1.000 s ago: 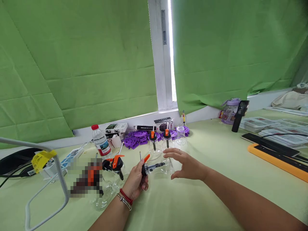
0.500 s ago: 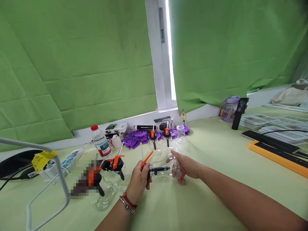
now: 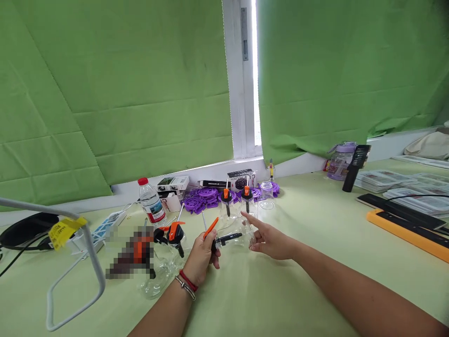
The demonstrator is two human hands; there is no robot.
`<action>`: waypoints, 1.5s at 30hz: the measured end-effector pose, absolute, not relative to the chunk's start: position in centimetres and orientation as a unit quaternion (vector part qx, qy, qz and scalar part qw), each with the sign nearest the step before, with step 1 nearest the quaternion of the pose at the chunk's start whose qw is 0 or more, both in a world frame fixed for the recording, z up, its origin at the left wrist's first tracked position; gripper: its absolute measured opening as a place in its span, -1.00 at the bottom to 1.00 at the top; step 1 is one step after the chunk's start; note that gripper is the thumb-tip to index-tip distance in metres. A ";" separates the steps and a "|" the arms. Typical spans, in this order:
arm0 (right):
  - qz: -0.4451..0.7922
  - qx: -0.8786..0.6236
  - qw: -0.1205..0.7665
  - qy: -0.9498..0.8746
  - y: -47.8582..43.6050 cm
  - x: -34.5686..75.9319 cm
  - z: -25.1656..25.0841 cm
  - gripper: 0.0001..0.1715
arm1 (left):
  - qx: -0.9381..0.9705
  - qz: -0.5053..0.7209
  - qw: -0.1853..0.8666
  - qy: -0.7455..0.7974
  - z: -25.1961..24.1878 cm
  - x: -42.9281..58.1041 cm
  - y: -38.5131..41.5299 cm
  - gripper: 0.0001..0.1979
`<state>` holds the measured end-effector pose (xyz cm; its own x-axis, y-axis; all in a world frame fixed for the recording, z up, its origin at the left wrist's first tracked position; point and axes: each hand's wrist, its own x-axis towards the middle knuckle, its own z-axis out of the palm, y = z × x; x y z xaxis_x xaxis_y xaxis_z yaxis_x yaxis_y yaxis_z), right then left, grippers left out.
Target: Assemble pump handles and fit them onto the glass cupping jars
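Note:
My left hand (image 3: 205, 250) is closed around a black stopper top (image 3: 214, 243) with an orange lever (image 3: 211, 227) and a thin metallic tube. Its black stem (image 3: 229, 237) points right and slightly up. My right hand (image 3: 270, 238) grips the wide end of a clear bottle (image 3: 233, 224) between thumb and fingers. The bottle lies sideways above the table, level with the stem; whether the stem is inside it or in front, I cannot tell. Behind my hands stand two similar clear bottles with black-and-orange tops (image 3: 226, 195) (image 3: 247, 192). Another such top (image 3: 175, 232) is left of my left hand.
Purple plastic pieces (image 3: 203, 199) and small boxes (image 3: 242, 179) lie by the window. A red-capped water bottle (image 3: 152, 203) stands left of them. A white metal frame (image 3: 93, 267) is at the near left. At right are a yellow-and-black bar (image 3: 403, 231) and stacked cards (image 3: 382, 179).
The stem, lying level within the bottle's outline before, now tilts up to the right. The bottle and my right hand have shifted slightly left and up. The whole view has shifted a little.

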<state>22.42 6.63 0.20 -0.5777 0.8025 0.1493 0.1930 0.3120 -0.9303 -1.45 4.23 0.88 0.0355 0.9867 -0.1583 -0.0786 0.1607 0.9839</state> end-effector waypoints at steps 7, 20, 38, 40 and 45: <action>0.555 -0.315 0.273 -0.720 7.4 23.1 -0.6 -0.05 | 0.509 0.488 0.513 0.488 0.9 -1.4 4.0 -0.57; 0.548 -0.392 0.273 -0.686 7.4 22.6 -0.2 -0.09 | 0.443 0.483 0.577 0.487 1.1 -1.1 3.9 -0.53; 0.575 -0.400 0.269 -0.661 7.3 22.0 -0.4 -0.11 | 0.524 0.475 0.509 0.491 0.8 -0.7 3.4 -0.53; 0.574 -0.417 0.260 -0.655 7.5 21.8 -0.7 -0.08 | 0.516 0.479 0.512 0.491 0.6 -0.7 3.5 -0.54; 0.548 -0.432 0.260 -0.668 7.6 21.9 -0.8 0.02 | 0.457 0.491 0.554 0.493 0.1 -0.8 4.1 -0.53</action>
